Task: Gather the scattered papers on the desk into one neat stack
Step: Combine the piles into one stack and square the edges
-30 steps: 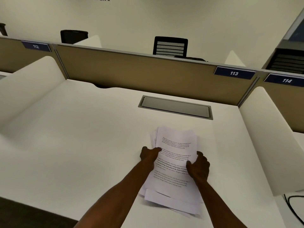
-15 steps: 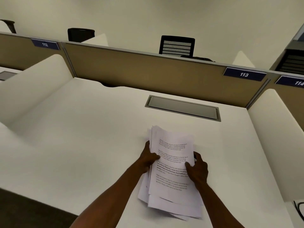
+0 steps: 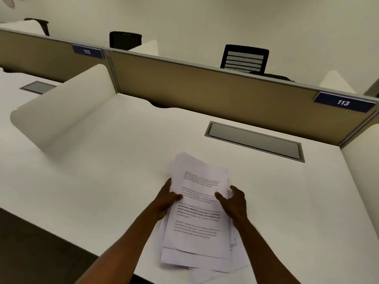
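A loose stack of printed white papers (image 3: 198,218) lies on the white desk (image 3: 106,173), near its front edge. The sheets are roughly aligned, but several lower ones stick out at the near end and at the bottom right. My left hand (image 3: 167,198) grips the stack's left edge, thumb on the top sheet. My right hand (image 3: 233,202) is at the right edge, thumb on the top page and fingers curled loosely beside the stack; its grip is not clear.
A grey cable hatch (image 3: 254,140) is set into the desk behind the papers. A tan partition (image 3: 205,89) labelled 113 closes the back. White curved dividers (image 3: 65,107) bound the left and right sides. Black chairs (image 3: 245,58) stand beyond the partition.
The papers have been pushed closer together, with fewer sheets fanning out. Both hands slid slightly up the stack's sides. My head turned left, shifting the whole scene rightward.
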Available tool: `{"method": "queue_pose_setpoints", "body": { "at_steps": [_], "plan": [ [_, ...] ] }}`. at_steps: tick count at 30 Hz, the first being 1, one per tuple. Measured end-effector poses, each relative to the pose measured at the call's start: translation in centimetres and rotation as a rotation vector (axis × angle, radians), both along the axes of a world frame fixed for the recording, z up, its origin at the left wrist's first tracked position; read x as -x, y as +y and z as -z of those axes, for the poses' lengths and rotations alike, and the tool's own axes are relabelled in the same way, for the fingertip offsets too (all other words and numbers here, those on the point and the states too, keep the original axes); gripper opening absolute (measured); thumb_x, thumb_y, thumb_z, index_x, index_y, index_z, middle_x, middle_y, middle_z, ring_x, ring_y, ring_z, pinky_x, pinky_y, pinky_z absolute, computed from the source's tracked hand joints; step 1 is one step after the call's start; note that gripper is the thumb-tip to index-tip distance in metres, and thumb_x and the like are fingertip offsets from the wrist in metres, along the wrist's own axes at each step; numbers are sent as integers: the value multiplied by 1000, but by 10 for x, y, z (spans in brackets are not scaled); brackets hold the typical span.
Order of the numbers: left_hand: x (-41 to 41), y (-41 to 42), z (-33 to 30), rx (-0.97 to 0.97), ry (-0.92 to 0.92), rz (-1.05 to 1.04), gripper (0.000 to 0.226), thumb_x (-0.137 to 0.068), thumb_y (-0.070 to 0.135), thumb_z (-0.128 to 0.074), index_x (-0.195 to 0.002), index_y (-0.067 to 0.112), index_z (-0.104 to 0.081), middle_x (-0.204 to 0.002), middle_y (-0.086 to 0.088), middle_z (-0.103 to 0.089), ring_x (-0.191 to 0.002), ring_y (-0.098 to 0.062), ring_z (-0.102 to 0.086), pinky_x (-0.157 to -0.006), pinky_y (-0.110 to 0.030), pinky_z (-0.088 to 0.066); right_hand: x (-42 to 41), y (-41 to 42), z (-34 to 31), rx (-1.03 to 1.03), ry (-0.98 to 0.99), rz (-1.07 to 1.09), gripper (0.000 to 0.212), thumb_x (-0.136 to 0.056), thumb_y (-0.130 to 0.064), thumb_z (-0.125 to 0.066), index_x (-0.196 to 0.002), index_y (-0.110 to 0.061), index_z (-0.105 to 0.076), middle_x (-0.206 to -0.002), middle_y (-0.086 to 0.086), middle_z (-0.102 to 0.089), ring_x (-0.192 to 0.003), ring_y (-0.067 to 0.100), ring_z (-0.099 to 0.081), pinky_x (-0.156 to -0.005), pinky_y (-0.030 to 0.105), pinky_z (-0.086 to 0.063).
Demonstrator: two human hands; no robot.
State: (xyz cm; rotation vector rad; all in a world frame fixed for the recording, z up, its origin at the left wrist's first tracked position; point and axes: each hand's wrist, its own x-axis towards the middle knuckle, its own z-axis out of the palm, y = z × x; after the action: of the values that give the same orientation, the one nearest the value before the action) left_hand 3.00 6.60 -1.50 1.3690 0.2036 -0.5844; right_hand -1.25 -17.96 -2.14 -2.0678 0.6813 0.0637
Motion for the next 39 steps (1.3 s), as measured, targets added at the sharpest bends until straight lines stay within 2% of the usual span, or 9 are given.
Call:
{"method": "queue_pose_setpoints", "body": {
  "at_steps": [5, 12, 17, 24, 27, 30, 34, 37, 39],
  "plan": [
    [6, 15, 10, -133, -3, -121, 59, -84, -7, -59, -139, 12, -45, -132, -21, -61, -110, -37, -64, -94, -56, -54, -3, 29, 5, -21, -13, 31, 85, -77, -35, -82, -147, -10, -40, -141, 15, -49, -126, 29, -53, -108, 42, -43],
    [22, 6, -33, 136, -71, -67, 66, -74, 7, -80, -134, 21, -56, -123, -10, -71, -109, -29, -70, -87, -45, -60, -15, 12, -9, -623, -10, 76, 38, -73, -7, -83, -110, -9, -74, -105, 13, -77, -90, 30, -74, -75, 41, -62],
    [48, -31, -57, 192, -107, -24, 58, -82, 16, -78, -134, 27, -55, -125, -5, -71, -112, -27, -69, -93, -51, -57, -9, -25, -19, -757, -65, -97, 50, -80, -7, -76, -128, -17, -63, -120, 12, -72, -108, 36, -69, -92, 57, -55],
    [90, -51, -30, -194, -49, -122, 41, -91, 27, -66, -122, 49, -51, -136, 13, -55, -122, -8, -56, -102, -21, -46, -7, -55, -24, -573, -35, -185, 49, -78, -5, -76, -124, -14, -63, -115, 17, -73, -98, 38, -72, -83, 52, -59],
    [96, -47, -16, -518, 104, -104, 66, -88, 36, -67, -147, 36, -37, -161, -4, -15, -150, -27, -16, -121, -40, -25, -10, -45, -22, -457, -31, -260, 48, -82, -5, -75, -126, -13, -61, -114, 17, -72, -96, 37, -73, -85, 57, -58],
    [95, -47, -13, -556, 123, -178, 67, -86, 31, -67, -147, 34, -39, -165, -7, 4, -151, -29, -7, -121, -43, -20, -16, -25, -14, -305, -44, -351, 49, -85, -11, -75, -131, -14, -58, -117, 12, -71, -98, 33, -71, -86, 55, -58],
    [82, -45, -8, -355, 131, -327, 63, -87, 19, -70, -145, 20, -46, -160, -10, -19, -137, -26, -40, -113, -36, -40, -20, 0, 1, -104, -59, -359, 54, -88, -12, -72, -139, -12, -54, -127, 13, -65, -109, 32, -63, -93, 47, -54],
    [70, -40, -10, -217, 112, -428, 47, -84, 12, -74, -128, 18, -58, -140, -11, -54, -106, -16, -63, -83, -18, -56, -19, 7, 7, -69, -67, -330, 56, -88, -11, -70, -141, -12, -52, -130, 12, -64, -114, 32, -60, -98, 47, -51],
    [63, -35, -10, -161, 147, -415, 56, -83, 15, -77, -135, 15, -55, -138, -11, -58, -114, -21, -61, -94, -28, -55, -18, 8, 5, -68, -67, -312, 55, -87, -12, -70, -140, -15, -53, -129, 10, -64, -113, 29, -60, -98, 46, -50]
  ]
}}
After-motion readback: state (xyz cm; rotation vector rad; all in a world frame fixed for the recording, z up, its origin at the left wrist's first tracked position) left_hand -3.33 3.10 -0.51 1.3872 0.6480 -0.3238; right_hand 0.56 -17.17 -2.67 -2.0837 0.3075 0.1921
